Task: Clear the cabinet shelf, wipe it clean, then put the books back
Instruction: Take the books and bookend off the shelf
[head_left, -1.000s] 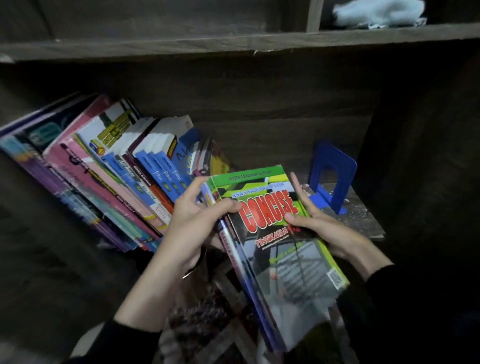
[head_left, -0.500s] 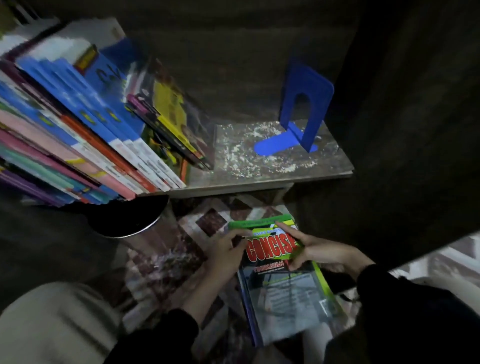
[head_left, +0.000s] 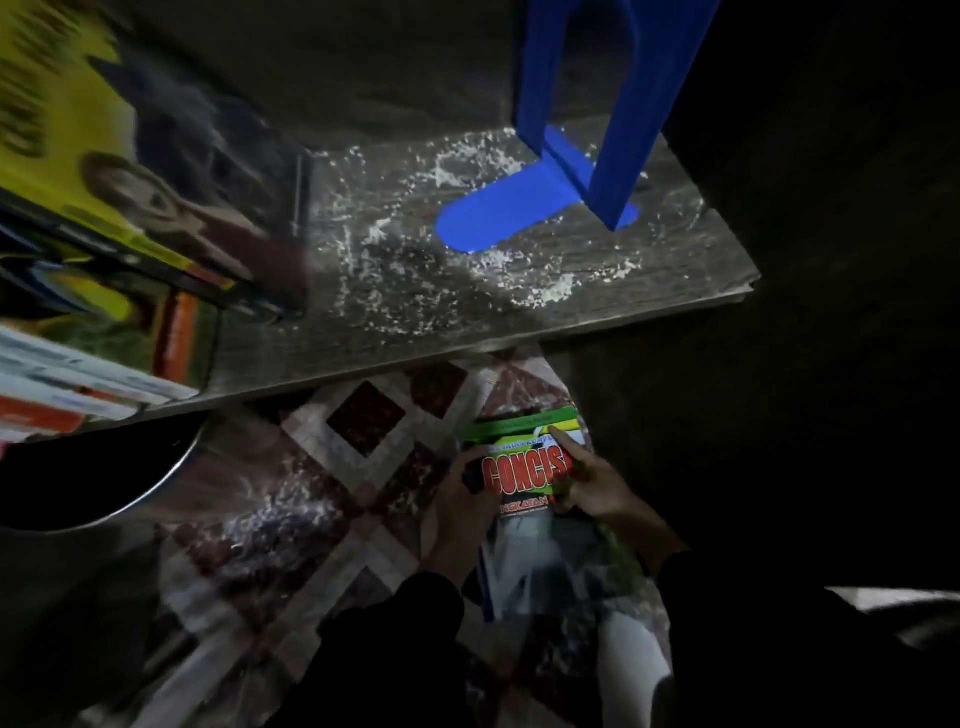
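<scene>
A small stack of books topped by a green-edged one with red "CONCISE" lettering (head_left: 524, 470) is down low over the patterned floor, below the shelf's front edge. My left hand (head_left: 465, 501) grips its left side and my right hand (head_left: 592, 480) grips its right side, fingers on the cover. The wooden cabinet shelf (head_left: 467, 312) above shows white dust and crumbs on its bare right part. Several leaning books (head_left: 119, 223) still fill its left part, blurred by motion. A blue metal bookend (head_left: 571, 130) stands at the shelf's right back.
The floor (head_left: 291, 519) has red and white patterned tiles. A round metal-rimmed dark container (head_left: 93, 473) sits under the shelf at the left. The cabinet's dark side wall (head_left: 831, 260) rises on the right. My dark sleeves fill the bottom of the view.
Both hands carried the book stack out of the shelf and down toward the floor. The view tilted down and moved closer to the shelf, exposing the dusty patch where the books stood.
</scene>
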